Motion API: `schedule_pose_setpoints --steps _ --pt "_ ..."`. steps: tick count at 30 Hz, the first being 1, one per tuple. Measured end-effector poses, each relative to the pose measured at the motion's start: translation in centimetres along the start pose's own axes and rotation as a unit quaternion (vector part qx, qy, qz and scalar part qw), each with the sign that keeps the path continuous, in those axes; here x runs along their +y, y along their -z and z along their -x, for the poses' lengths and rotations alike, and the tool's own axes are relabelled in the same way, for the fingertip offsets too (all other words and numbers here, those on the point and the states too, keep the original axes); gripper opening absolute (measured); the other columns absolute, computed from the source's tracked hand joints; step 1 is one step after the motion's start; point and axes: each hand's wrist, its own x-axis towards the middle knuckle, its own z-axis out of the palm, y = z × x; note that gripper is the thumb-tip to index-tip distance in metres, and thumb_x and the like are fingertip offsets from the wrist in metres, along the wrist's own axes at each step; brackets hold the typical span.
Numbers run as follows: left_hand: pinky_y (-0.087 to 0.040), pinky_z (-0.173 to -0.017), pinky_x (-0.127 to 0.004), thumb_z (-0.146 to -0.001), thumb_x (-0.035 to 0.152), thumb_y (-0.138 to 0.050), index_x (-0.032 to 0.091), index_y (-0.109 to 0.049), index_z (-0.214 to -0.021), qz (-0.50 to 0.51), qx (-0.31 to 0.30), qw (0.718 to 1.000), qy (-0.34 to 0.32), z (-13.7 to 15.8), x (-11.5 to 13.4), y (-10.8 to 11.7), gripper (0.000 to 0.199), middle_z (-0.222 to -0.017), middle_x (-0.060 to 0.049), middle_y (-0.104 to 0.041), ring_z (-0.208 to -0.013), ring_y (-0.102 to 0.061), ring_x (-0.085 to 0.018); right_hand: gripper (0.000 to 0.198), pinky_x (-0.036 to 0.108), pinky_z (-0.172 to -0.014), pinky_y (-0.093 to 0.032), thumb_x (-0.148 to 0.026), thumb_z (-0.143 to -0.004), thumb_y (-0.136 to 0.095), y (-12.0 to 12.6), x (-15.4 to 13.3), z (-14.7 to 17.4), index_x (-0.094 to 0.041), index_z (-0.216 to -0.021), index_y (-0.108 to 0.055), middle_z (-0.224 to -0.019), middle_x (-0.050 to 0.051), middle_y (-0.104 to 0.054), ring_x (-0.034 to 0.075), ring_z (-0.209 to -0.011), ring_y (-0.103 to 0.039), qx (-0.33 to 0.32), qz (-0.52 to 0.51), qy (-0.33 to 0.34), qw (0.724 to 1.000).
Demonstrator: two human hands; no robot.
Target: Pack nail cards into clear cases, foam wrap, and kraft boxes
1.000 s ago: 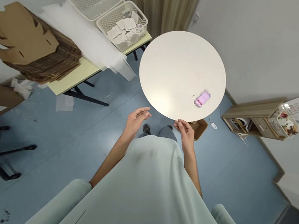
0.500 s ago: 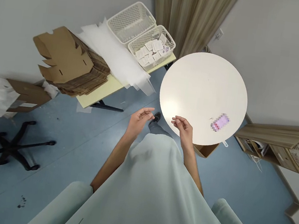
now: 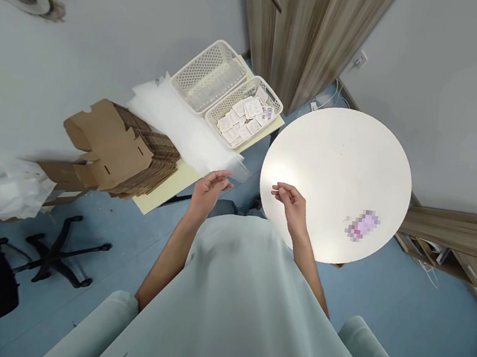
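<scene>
My left hand (image 3: 209, 195) hangs in the air in front of me, fingers loosely bent and apart, with nothing in it. It is nearest to the white translucent sheets (image 3: 183, 130) on the pale yellow table (image 3: 147, 201). My right hand (image 3: 291, 204) is held over the left edge of the round white table (image 3: 346, 163); its fingers are loosely curved and it holds nothing. A blurred-out pink and purple object (image 3: 363, 225) lies on that round table, to the right of my right hand.
A stack of flat brown cardboard boxes (image 3: 111, 144) sits on the yellow table. Behind the sheets are a white basket (image 3: 208, 75) and another white basket (image 3: 218, 111) filled with small cards. A wheeled chair base (image 3: 55, 254) stands at left; a wooden shelf (image 3: 455, 230) is at right.
My view has shifted forward, so the tables and baskets sit lower and nearer. My left hand has drifted slightly left; my right hand stays about the same. Both remain empty.
</scene>
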Motion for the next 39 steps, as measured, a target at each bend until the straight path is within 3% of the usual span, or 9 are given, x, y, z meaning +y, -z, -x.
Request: schedule_pose_setpoints --steps 6,13,17,20,23,26,28,32,39 --pt "-0.060 -0.115 -0.049 -0.083 0.049 -0.082 0.023 -0.083 -0.118 -0.013 -0.060 0.998 -0.003 -7.5 1.2 0.3 0.044 -0.092 -0.002 -0.070 -0.103 -0.079 -0.027 0.043 0.054 -0.114 -0.063 -0.065 -0.095 -0.085 -1.1 -1.1 -1.0 -0.028 -0.117 -0.084 -0.123 0.009 -0.087 0.029 -0.114 -0.084 0.067 -0.012 0.002 0.998" --pt "-0.061 -0.107 -0.043 -0.087 0.036 -0.073 0.019 -0.081 -0.117 -0.122 -0.114 0.986 -0.020 -20.0 0.8 0.6 0.035 -0.103 -0.009 -0.082 -0.103 -0.081 -0.028 0.047 0.056 -0.117 -0.062 -0.066 -0.095 -0.083 -4.5 -2.1 0.6 -0.027 -0.121 -0.082 -0.128 0.011 -0.086 0.030 -0.118 -0.083 0.187 -0.010 0.006 0.982" --pt "-0.058 -0.108 -0.041 -0.092 0.025 -0.066 0.015 -0.080 -0.119 -0.266 -0.128 0.955 -0.001 -26.5 -0.1 0.1 0.032 -0.122 -0.014 -0.084 -0.112 -0.081 -0.029 0.046 0.056 -0.116 -0.062 -0.065 -0.094 -0.084 -7.4 -2.1 1.5 -0.027 -0.120 -0.082 -0.128 0.011 -0.086 0.030 -0.117 -0.083 0.243 -0.014 0.003 0.970" --pt "-0.053 -0.116 -0.043 -0.095 0.022 -0.066 0.014 -0.079 -0.123 -0.346 -0.143 0.927 -0.014 -29.8 -0.5 -0.8 0.032 -0.130 -0.017 -0.082 -0.125 -0.076 -0.033 0.048 0.057 -0.115 -0.063 -0.068 -0.094 -0.083 -9.5 -1.9 2.1 -0.027 -0.120 -0.081 -0.127 0.012 -0.087 0.031 -0.117 -0.083 0.277 -0.004 -0.004 0.961" --pt "-0.047 -0.123 -0.046 -0.097 0.023 -0.067 0.012 -0.075 -0.133 -0.383 -0.141 0.909 -0.088 -32.0 -0.5 -1.9 0.038 -0.144 -0.023 -0.074 -0.138 -0.067 -0.038 0.050 0.058 -0.115 -0.063 -0.070 -0.094 -0.082 -11.5 -1.8 2.9 -0.027 -0.121 -0.081 -0.128 0.012 -0.087 0.032 -0.117 -0.083 0.311 0.002 -0.013 0.950" --pt "-0.039 -0.131 -0.048 -0.100 0.023 -0.069 0.009 -0.068 -0.143 -0.395 -0.149 0.891 -0.170 -33.8 0.0 -3.0 0.045 -0.166 -0.027 -0.057 -0.154 -0.054 -0.041 0.049 0.058 -0.116 -0.063 -0.068 -0.095 -0.083 -13.4 -1.6 4.1 -0.027 -0.122 -0.082 -0.129 0.012 -0.086 0.032 -0.118 -0.083 0.343 -0.003 -0.023 0.939" --pt "-0.033 -0.135 -0.050 -0.099 0.020 -0.072 0.008 -0.065 -0.143 -0.407 -0.169 0.878 -0.189 -35.0 0.5 -3.7 0.046 -0.173 -0.029 -0.050 -0.161 -0.045 -0.043 0.049 0.059 -0.116 -0.063 -0.068 -0.095 -0.084 -14.5 -1.4 5.0 -0.027 -0.123 -0.082 -0.130 0.012 -0.086 0.032 -0.119 -0.083 0.363 -0.008 -0.030 0.931" --pt "-0.030 -0.136 -0.051 -0.098 0.015 -0.078 0.003 -0.062 -0.136 -0.421 -0.214 0.865 -0.172 -36.5 1.7 -4.6 0.043 -0.164 -0.032 -0.056 -0.158 -0.042 -0.042 0.050 0.061 -0.117 -0.062 -0.070 -0.094 -0.084 -15.9 -0.9 6.3 -0.027 -0.122 -0.083 -0.130 0.013 -0.086 0.033 -0.119 -0.083 0.398 -0.013 -0.033 0.917" --pt "-0.031 -0.134 -0.047 -0.094 0.009 -0.077 0.009 -0.060 -0.122 -0.379 -0.218 0.884 -0.166 -35.9 2.2 -4.1 0.032 -0.153 -0.026 -0.065 -0.153 -0.047 -0.039 0.049 0.059 -0.115 -0.064 -0.068 -0.094 -0.084 -15.5 -0.4 6.2 -0.027 -0.120 -0.082 -0.127 0.012 -0.087 0.032 -0.116 -0.083 0.402 -0.014 -0.014 0.915"
